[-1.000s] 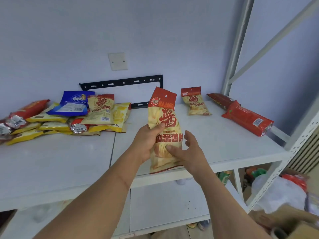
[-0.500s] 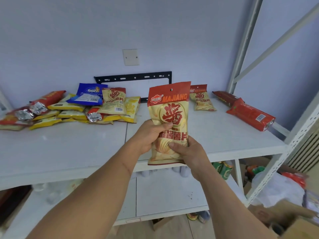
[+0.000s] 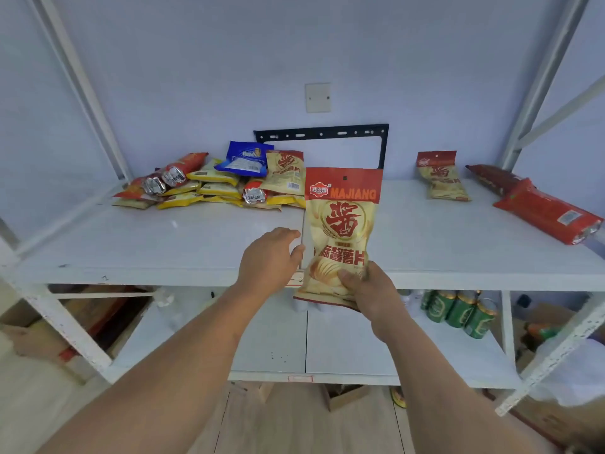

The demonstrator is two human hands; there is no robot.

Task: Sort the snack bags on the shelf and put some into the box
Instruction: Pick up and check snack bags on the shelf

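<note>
held chip bag (image 3: 340, 231): red top, pale yellow body, big red sign in a gold ring
matching bag (image 3: 440, 176): red top, yellow below
long packs (image 3: 546, 213): red
pile (image 3: 212, 185): yellow bags, red packs with silver ends
top bag (image 3: 247, 158): blue and white
shelf (image 3: 147, 237): white
cans (image 3: 458, 311): green
wall bracket (image 3: 322, 132): black

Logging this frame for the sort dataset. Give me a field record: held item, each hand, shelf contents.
held item: MAJIANG chip bag, upright, in front of the shelf
right hand: grip on the bag's lower right corner, thumb on its front
left hand: open, fingers beside the bag's left edge; contact cannot be told
shelf left: mixed snack pile, blue bag on top
shelf right: matching chip bag; two red packs
lower shelf: green cans
</note>
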